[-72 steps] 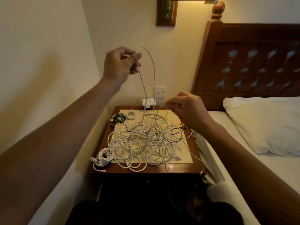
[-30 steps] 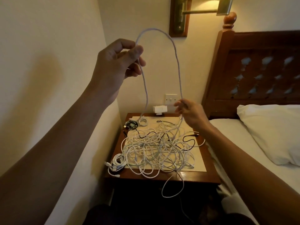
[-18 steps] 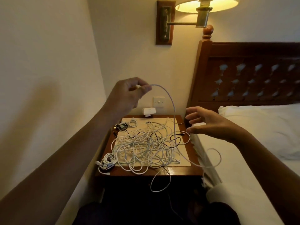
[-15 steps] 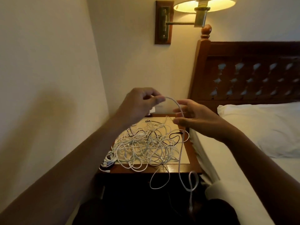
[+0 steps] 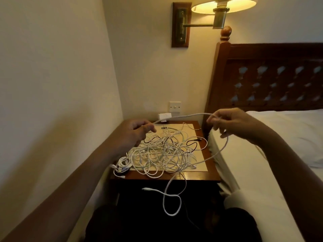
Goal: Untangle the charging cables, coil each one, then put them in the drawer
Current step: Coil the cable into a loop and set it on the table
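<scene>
- A bed (image 5: 262, 172) with white sheets fills the right side. A wooden nightstand (image 5: 201, 176) stands just beside it, in the corner of the room.
- A tangle of charging cables (image 5: 162, 151), mostly white with a few black, lies heaped on the nightstand top. The drawer is lost in the shadow below.
- One white cable (image 5: 185, 116) stretches in the air between both hands. It drops from the right hand past the nightstand's bed-side edge and loops in front, ending in a free plug (image 5: 146, 189).
- The left hand (image 5: 134, 131), fingers curled, pinches one end of this cable. The right hand (image 5: 232, 121) pinches it further along, its other fingers loosely spread.
- A small coiled bundle (image 5: 123, 165) sits at the front left corner of the nightstand.
- The step appears to be pulling this one cable free. Next comes winding it into loops, if its tail is clear of the heap, which I cannot tell.
- No brand, label or writing can be read.
</scene>
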Demonstrator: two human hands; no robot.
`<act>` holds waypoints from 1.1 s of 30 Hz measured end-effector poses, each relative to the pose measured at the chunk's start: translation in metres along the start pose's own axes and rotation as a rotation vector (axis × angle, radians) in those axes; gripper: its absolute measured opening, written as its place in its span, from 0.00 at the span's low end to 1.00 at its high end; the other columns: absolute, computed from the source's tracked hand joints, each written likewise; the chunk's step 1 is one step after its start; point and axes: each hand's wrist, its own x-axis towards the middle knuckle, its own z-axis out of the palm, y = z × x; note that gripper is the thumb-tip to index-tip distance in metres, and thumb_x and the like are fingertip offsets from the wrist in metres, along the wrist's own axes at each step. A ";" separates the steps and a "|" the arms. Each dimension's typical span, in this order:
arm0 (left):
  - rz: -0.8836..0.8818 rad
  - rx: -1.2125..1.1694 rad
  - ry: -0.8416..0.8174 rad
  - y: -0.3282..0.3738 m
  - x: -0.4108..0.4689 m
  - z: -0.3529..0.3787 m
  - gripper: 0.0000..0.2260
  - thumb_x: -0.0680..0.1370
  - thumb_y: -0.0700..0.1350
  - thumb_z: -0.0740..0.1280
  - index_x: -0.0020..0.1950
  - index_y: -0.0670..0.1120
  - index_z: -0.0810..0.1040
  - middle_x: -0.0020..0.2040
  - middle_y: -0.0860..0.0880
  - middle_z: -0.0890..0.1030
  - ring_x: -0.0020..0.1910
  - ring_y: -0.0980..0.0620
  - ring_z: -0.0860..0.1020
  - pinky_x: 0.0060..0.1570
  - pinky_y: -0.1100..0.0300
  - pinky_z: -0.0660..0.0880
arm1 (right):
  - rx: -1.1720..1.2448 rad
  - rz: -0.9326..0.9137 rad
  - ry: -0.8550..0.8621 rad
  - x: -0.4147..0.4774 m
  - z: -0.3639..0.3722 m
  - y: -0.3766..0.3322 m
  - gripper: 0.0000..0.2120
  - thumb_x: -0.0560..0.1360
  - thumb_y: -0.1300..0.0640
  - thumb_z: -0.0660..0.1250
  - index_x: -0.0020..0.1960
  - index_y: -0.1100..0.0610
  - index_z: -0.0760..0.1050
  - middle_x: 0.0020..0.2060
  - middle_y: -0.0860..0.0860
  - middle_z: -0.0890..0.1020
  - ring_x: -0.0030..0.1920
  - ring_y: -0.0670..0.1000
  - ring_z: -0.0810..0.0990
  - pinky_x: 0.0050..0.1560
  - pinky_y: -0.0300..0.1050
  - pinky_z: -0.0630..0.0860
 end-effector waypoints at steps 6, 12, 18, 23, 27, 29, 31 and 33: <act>0.220 0.104 -0.113 0.052 -0.007 0.021 0.10 0.83 0.50 0.66 0.51 0.47 0.85 0.30 0.53 0.70 0.28 0.54 0.65 0.29 0.62 0.62 | -0.086 -0.251 -0.164 -0.017 0.063 -0.042 0.35 0.75 0.46 0.75 0.78 0.45 0.64 0.71 0.46 0.76 0.70 0.45 0.74 0.69 0.50 0.73; 0.325 0.609 0.012 0.047 0.008 -0.007 0.07 0.81 0.53 0.69 0.45 0.55 0.84 0.33 0.55 0.80 0.33 0.59 0.76 0.31 0.66 0.65 | 0.040 -0.328 -0.005 -0.003 0.075 -0.039 0.12 0.83 0.46 0.64 0.46 0.49 0.83 0.29 0.40 0.79 0.30 0.40 0.74 0.35 0.44 0.73; 0.190 0.758 0.021 -0.012 0.011 -0.040 0.07 0.81 0.50 0.70 0.49 0.50 0.87 0.36 0.62 0.79 0.36 0.66 0.77 0.34 0.72 0.65 | -0.097 -0.179 0.156 0.013 0.056 0.043 0.24 0.82 0.43 0.62 0.31 0.51 0.79 0.28 0.46 0.80 0.31 0.46 0.77 0.38 0.48 0.71; 0.063 0.803 0.296 -0.051 0.018 -0.079 0.09 0.81 0.48 0.70 0.46 0.45 0.86 0.36 0.51 0.82 0.38 0.49 0.79 0.36 0.56 0.68 | -0.152 0.058 0.203 -0.004 0.058 0.099 0.27 0.83 0.43 0.63 0.28 0.54 0.78 0.27 0.54 0.80 0.32 0.53 0.75 0.39 0.48 0.69; 0.015 0.729 0.380 -0.058 0.018 -0.070 0.12 0.82 0.50 0.68 0.44 0.45 0.84 0.33 0.50 0.79 0.35 0.49 0.78 0.33 0.58 0.67 | -0.142 0.204 0.001 -0.015 0.074 0.115 0.25 0.82 0.43 0.63 0.36 0.59 0.82 0.32 0.54 0.82 0.35 0.54 0.78 0.41 0.47 0.72; 0.066 0.688 0.340 -0.042 0.015 -0.052 0.13 0.82 0.52 0.67 0.43 0.47 0.83 0.32 0.52 0.78 0.34 0.52 0.77 0.34 0.58 0.67 | -0.204 0.227 -0.147 -0.018 0.079 0.111 0.21 0.83 0.43 0.62 0.41 0.54 0.84 0.36 0.49 0.84 0.41 0.51 0.82 0.43 0.42 0.75; 0.112 0.628 0.206 -0.016 0.010 -0.031 0.13 0.82 0.53 0.67 0.39 0.54 0.80 0.32 0.54 0.79 0.33 0.55 0.77 0.35 0.58 0.68 | -0.255 0.154 -0.213 -0.019 0.080 0.095 0.15 0.84 0.44 0.60 0.53 0.50 0.83 0.47 0.45 0.84 0.51 0.50 0.82 0.47 0.38 0.74; 0.153 0.559 0.077 0.006 0.006 -0.010 0.13 0.82 0.54 0.66 0.38 0.56 0.80 0.31 0.54 0.79 0.31 0.57 0.76 0.34 0.60 0.69 | -0.197 0.056 -0.176 -0.017 0.083 0.066 0.17 0.84 0.44 0.59 0.68 0.49 0.76 0.59 0.43 0.80 0.60 0.47 0.78 0.53 0.36 0.72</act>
